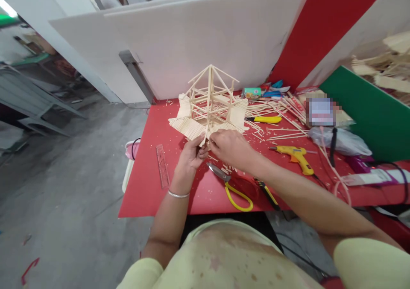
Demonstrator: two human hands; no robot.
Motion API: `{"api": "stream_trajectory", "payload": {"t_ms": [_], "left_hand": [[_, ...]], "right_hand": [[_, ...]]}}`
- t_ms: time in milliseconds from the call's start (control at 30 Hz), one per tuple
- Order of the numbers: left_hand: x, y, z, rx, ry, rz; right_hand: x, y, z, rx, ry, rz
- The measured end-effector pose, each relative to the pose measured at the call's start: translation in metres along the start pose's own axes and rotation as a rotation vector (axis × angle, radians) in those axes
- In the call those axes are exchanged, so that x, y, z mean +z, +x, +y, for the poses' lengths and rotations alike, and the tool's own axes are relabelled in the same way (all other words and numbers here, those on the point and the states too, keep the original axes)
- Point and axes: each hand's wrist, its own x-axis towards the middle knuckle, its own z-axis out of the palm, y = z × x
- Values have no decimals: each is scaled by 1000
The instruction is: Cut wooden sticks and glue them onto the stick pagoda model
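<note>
Assembly of thin sticks, seen from above. A pale, pointed, openwork model of thin wooden sticks (pixel 209 105) stands near the middle of the red, flat-surfaced worktop (pixel 141 191), with slatted panels spreading from its base. The bare left hand (pixel 194 153), with a silver-coloured bangle (pixel 178 194) at the wrist, has its fingers clamped on the model's front corner. The bare right hand (pixel 231 148) meets the same corner; its fingers are bent and gathered, but whether they grip anything cannot be told. Nearest the hands lie metal-bladed scissors with yellow and red handles (pixel 226 179), partly open. To the left is a transparent, reddish-looking ruler (pixel 162 166). To the right are a yellow knife with a dark end (pixel 267 119), loose pale sticks (pixel 262 109) and a yellow glue gun (pixel 296 156). A large white board (pixel 208 45) stands upright behind the model.
</note>
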Motion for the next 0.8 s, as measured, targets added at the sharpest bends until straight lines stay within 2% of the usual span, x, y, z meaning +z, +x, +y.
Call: {"api": "stream_trajectory", "payload": {"t_ms": [133,333,567,800], "left_hand": [[-1,0,-1,-8,-15,26],[-1,-2,-3,12,8,33],[-1,0,-3,25,21,23],[-3,0,-6,25,30,4]], "right_hand": [[-2,4,11,-69,33,-25],[-19,12,20,-148,-19,-24],[-29,22,30,-272,106,-71],[-52,31,30,-377,79,-247]]}}
